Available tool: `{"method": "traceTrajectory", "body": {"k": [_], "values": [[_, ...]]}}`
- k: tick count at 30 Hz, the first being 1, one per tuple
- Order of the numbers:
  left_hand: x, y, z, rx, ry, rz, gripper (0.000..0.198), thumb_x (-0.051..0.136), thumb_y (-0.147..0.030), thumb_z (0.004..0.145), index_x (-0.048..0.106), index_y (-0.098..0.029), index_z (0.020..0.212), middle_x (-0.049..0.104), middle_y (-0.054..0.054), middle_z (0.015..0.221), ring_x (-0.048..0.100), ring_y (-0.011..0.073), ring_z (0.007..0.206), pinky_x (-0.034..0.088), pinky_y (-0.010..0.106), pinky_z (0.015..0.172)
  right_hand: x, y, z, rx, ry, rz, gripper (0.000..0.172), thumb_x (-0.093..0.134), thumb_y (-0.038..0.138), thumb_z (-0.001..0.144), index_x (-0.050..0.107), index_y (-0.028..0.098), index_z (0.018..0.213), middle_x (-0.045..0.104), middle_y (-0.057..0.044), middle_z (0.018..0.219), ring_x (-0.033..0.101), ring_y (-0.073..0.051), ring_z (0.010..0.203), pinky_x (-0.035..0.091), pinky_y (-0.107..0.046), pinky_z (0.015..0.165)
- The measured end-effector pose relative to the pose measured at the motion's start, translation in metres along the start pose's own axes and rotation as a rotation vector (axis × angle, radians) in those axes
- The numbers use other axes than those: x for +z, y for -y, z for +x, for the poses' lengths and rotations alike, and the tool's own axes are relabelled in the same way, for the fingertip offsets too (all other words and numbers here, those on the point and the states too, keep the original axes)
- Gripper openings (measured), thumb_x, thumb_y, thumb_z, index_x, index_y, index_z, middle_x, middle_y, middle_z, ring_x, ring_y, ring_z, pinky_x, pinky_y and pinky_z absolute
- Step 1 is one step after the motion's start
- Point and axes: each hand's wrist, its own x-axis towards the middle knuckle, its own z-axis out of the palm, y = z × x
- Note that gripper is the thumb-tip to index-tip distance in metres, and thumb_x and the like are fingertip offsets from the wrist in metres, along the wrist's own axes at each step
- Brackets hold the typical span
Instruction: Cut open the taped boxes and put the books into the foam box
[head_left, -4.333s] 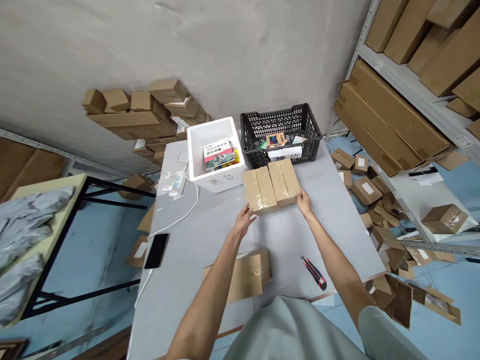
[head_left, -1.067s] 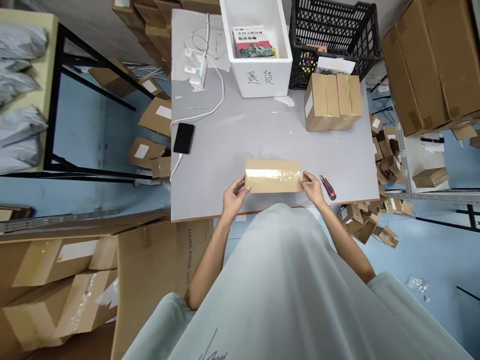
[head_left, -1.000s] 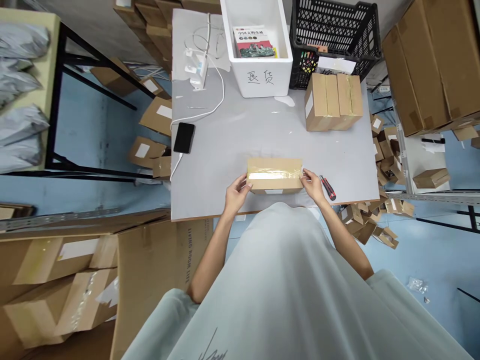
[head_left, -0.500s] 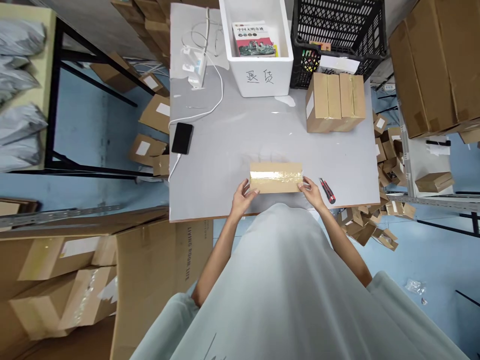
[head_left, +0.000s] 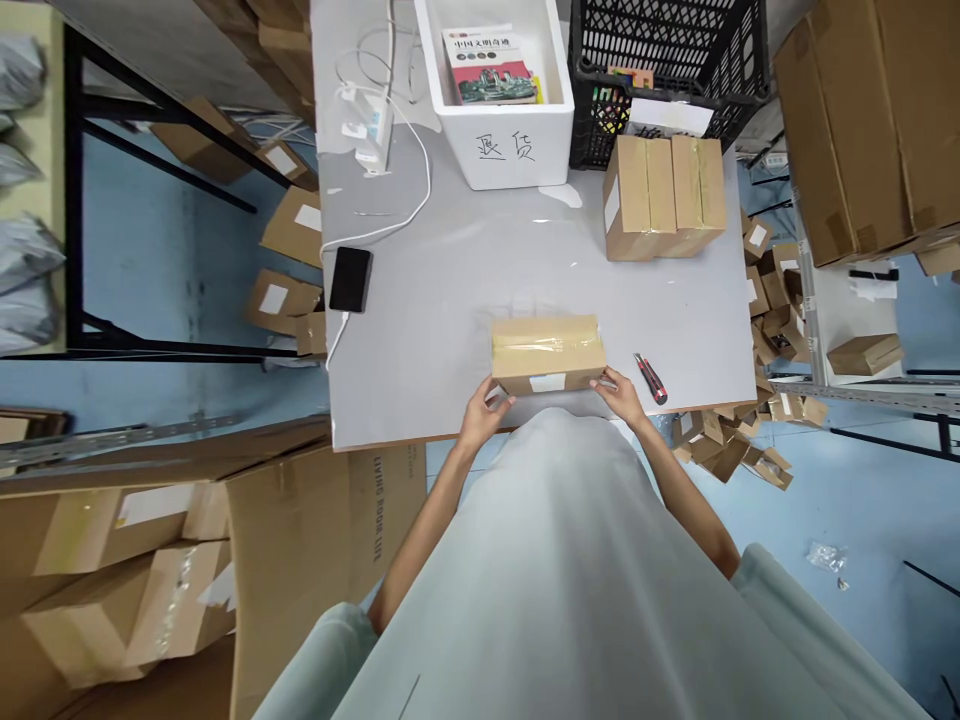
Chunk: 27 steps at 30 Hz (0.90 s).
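A small taped cardboard box [head_left: 547,345] is near the front edge of the grey table [head_left: 420,330], with a white label on the side facing me. My left hand [head_left: 484,410] grips its lower left corner between thumb and fingers. At the lower right corner, my right hand [head_left: 619,393] holds it the same way. The fingertips at the back of the box are partly hidden. Just right of my right hand lies a red and black utility knife [head_left: 650,378].
Two taped boxes [head_left: 664,200] stand at the right rear, before a black plastic crate [head_left: 675,60]. A white bin [head_left: 517,150] holds books. A black phone [head_left: 350,279] and a power strip [head_left: 379,130] with cables lie left. A large open carton [head_left: 300,560] stands front left.
The box has been turned in my hands: its labelled side now faces me, and a plain taped face is on top. The view has shifted slightly.
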Motion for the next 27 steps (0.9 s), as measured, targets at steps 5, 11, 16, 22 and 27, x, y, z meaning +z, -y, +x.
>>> {"method": "traceTrajectory", "body": {"k": [5, 11, 16, 22, 27], "values": [[0.002, -0.020, 0.007, 0.090, -0.057, -0.026, 0.084, 0.086, -0.047, 0.088, 0.055, -0.022, 0.162, 0.059, 0.019, 0.166, 0.053, 0.0366, 0.159, 0.046, 0.057, 0.130, -0.019, 0.019, 0.019, -0.129, -0.081, -0.089, 0.064, 0.081, 0.057, 0.089, 0.076, 0.024, 0.145, 0.077, -0.013, 0.139, 0.076, -0.033, 0.126, 0.062, -0.053, 0.115], [0.011, -0.016, 0.021, 0.032, -0.033, -0.080, 0.082, 0.087, -0.045, 0.087, 0.059, -0.021, 0.160, 0.058, 0.019, 0.167, 0.057, 0.0382, 0.154, 0.046, 0.060, 0.130, -0.017, 0.023, 0.038, -0.096, -0.051, -0.091, 0.057, 0.080, 0.043, 0.088, 0.078, 0.026, 0.142, 0.079, -0.009, 0.139, 0.079, -0.031, 0.120, 0.066, -0.050, 0.111], [0.011, -0.003, 0.023, 0.001, -0.041, -0.088, 0.084, 0.085, -0.038, 0.087, 0.054, -0.021, 0.163, 0.051, 0.019, 0.173, 0.051, 0.0382, 0.160, 0.044, 0.058, 0.132, -0.009, 0.014, 0.035, -0.091, -0.036, -0.047, 0.063, 0.076, 0.051, 0.090, 0.075, 0.022, 0.146, 0.077, -0.010, 0.144, 0.076, -0.033, 0.127, 0.066, -0.052, 0.110], [0.009, 0.009, 0.021, -0.102, 0.030, -0.084, 0.095, 0.089, -0.035, 0.082, 0.048, -0.022, 0.167, 0.041, 0.021, 0.179, 0.045, 0.0391, 0.164, 0.045, 0.056, 0.131, -0.016, 0.002, 0.034, -0.023, 0.010, 0.024, 0.075, 0.085, 0.062, 0.082, 0.074, 0.018, 0.143, 0.072, -0.018, 0.152, 0.076, -0.034, 0.129, 0.061, -0.053, 0.116], [0.017, 0.015, 0.015, -0.123, 0.026, -0.073, 0.084, 0.083, -0.025, 0.080, 0.056, -0.021, 0.160, 0.053, 0.018, 0.171, 0.047, 0.0359, 0.163, 0.044, 0.055, 0.131, -0.006, -0.007, 0.025, 0.006, 0.089, 0.030, 0.072, 0.087, 0.059, 0.080, 0.075, 0.021, 0.140, 0.073, -0.013, 0.151, 0.072, -0.033, 0.137, 0.052, -0.054, 0.125]]}}
